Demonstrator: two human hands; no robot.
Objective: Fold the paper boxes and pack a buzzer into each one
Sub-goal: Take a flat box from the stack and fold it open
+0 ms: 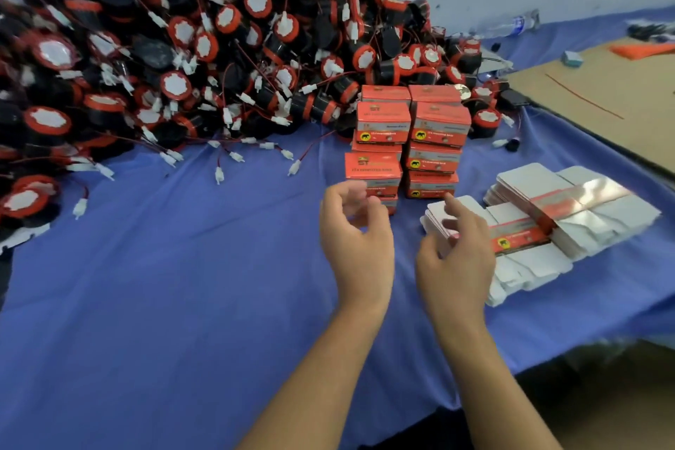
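I see my left hand point(356, 234) loosely curled and gripping nothing, just in front of the stacked folded boxes point(438, 124). My right hand point(456, 252) is also empty, fingers relaxed, over the near end of the flat paper boxes point(584, 219); I cannot tell whether it touches them. The buzzers point(164, 58) lie heaped at far left on the blue-covered surface point(164, 303), wires trailing toward the middle. A cardboard sheet point(613, 99) lies at far right.

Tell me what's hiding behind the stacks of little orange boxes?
A big pile of round black-and-red buzzers with red wires lies behind the stacked orange paper boxes. The boxes cover the pile's near edge, so buzzers directly behind stay hidden.
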